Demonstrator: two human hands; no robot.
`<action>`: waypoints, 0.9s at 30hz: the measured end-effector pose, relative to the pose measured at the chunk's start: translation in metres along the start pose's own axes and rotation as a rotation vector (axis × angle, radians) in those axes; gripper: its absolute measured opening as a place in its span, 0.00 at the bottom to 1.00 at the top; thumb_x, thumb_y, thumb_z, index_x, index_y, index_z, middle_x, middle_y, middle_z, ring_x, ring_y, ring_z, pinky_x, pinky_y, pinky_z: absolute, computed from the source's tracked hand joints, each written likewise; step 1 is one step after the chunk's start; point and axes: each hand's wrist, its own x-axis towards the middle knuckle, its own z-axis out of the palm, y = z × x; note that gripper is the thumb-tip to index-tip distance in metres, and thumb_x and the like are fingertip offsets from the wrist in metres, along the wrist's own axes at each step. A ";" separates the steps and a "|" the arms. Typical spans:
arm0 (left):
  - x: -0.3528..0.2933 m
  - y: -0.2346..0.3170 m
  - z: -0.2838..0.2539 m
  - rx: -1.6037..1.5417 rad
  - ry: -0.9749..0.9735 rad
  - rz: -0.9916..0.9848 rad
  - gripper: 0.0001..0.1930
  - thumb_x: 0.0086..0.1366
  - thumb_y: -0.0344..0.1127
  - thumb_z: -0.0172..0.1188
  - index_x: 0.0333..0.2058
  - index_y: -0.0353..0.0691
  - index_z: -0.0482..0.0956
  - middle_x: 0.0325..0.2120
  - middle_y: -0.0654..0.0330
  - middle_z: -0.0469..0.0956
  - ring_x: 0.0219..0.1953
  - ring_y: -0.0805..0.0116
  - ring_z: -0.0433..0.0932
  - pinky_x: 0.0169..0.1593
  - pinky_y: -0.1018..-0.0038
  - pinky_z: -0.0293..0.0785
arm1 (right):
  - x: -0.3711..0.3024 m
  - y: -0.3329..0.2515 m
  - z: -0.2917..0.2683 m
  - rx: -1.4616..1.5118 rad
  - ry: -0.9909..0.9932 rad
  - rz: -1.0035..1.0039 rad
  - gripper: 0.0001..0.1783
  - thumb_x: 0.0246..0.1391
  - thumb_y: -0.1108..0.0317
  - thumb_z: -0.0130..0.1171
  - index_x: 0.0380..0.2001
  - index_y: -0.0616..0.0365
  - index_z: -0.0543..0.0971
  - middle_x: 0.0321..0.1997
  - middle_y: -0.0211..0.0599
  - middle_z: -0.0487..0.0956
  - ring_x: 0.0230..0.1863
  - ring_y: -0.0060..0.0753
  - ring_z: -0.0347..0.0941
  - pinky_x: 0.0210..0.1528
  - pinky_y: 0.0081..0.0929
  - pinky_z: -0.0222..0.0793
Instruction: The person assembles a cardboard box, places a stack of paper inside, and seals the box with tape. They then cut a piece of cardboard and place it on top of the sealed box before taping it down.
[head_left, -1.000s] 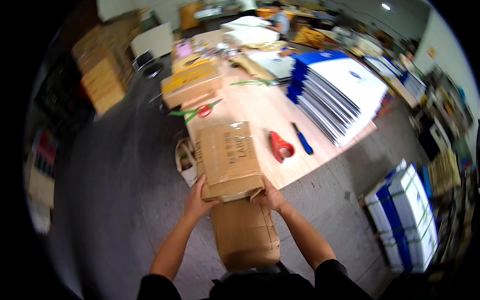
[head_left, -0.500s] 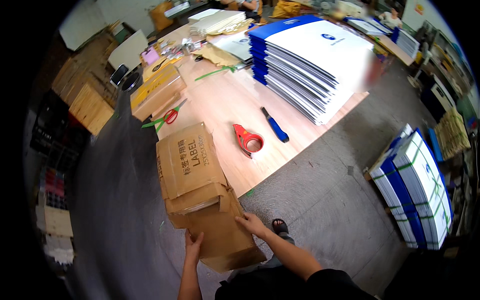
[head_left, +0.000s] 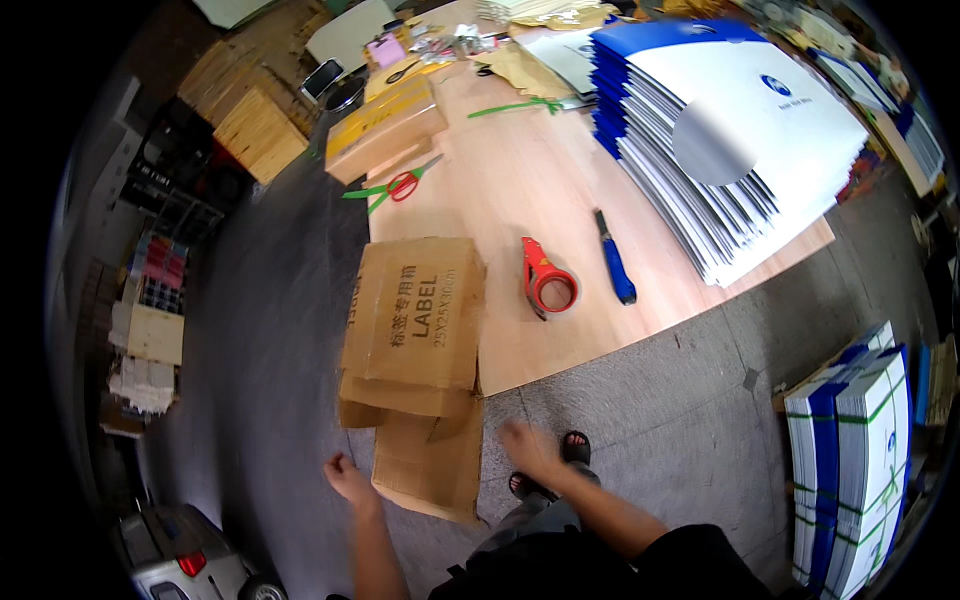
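Here is the cardboard box (head_left: 415,315) at the near left corner of the counter (head_left: 510,190), its long flap (head_left: 430,465) hanging toward the person; left hand (head_left: 348,478) just beside that flap, fingers loosely curled around nothing visible; right hand (head_left: 530,450) on the other side, apart from the box and blurred, so whether its fingers are parted or together I cannot tell; right of the box, a red tape dispenser (head_left: 536,264), then a blue knife (head_left: 615,268); beyond the box, red-handled scissors (head_left: 414,177); farther right, stacked white-and-blue folders (head_left: 690,200).
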 end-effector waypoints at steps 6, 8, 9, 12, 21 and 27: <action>-0.158 0.056 0.069 0.615 -0.516 0.810 0.23 0.58 0.47 0.66 0.47 0.39 0.78 0.40 0.52 0.76 0.38 0.52 0.75 0.46 0.58 0.73 | 0.125 -0.048 -0.134 -0.559 0.578 -0.408 0.23 0.50 0.60 0.66 0.45 0.62 0.75 0.43 0.47 0.75 0.45 0.52 0.72 0.48 0.48 0.67; -0.176 0.075 0.097 0.738 -0.465 0.847 0.29 0.55 0.50 0.68 0.52 0.41 0.75 0.46 0.48 0.75 0.42 0.47 0.76 0.46 0.56 0.73 | 0.147 -0.047 -0.142 -0.660 0.506 -0.394 0.26 0.49 0.58 0.68 0.46 0.63 0.74 0.45 0.47 0.76 0.49 0.51 0.71 0.50 0.48 0.66; -0.181 0.081 0.112 0.783 -0.451 0.877 0.32 0.54 0.52 0.69 0.55 0.42 0.74 0.48 0.47 0.75 0.44 0.44 0.76 0.45 0.54 0.74 | 0.158 -0.042 -0.149 -0.725 0.488 -0.375 0.27 0.49 0.57 0.68 0.46 0.64 0.74 0.46 0.47 0.76 0.51 0.51 0.71 0.52 0.48 0.66; -0.174 0.071 0.129 0.817 -0.481 0.672 0.34 0.55 0.54 0.68 0.57 0.45 0.73 0.50 0.48 0.74 0.47 0.46 0.76 0.47 0.55 0.73 | 0.170 -0.018 -0.145 -0.786 0.404 -0.509 0.29 0.47 0.56 0.70 0.47 0.64 0.74 0.49 0.48 0.76 0.54 0.51 0.70 0.53 0.48 0.66; -0.177 0.082 0.127 0.738 -0.588 0.626 0.40 0.56 0.49 0.67 0.67 0.62 0.64 0.44 0.49 0.72 0.49 0.47 0.73 0.50 0.54 0.74 | 0.177 0.053 -0.241 -0.735 0.525 -0.153 0.33 0.50 0.55 0.65 0.53 0.68 0.70 0.46 0.58 0.76 0.47 0.64 0.73 0.51 0.53 0.70; -0.180 0.059 0.145 0.851 -0.557 0.696 0.38 0.58 0.42 0.65 0.68 0.59 0.63 0.45 0.48 0.71 0.49 0.46 0.73 0.48 0.55 0.74 | 0.170 0.085 -0.266 -0.032 0.352 0.093 0.26 0.54 0.63 0.56 0.54 0.66 0.70 0.43 0.49 0.77 0.42 0.47 0.75 0.45 0.41 0.75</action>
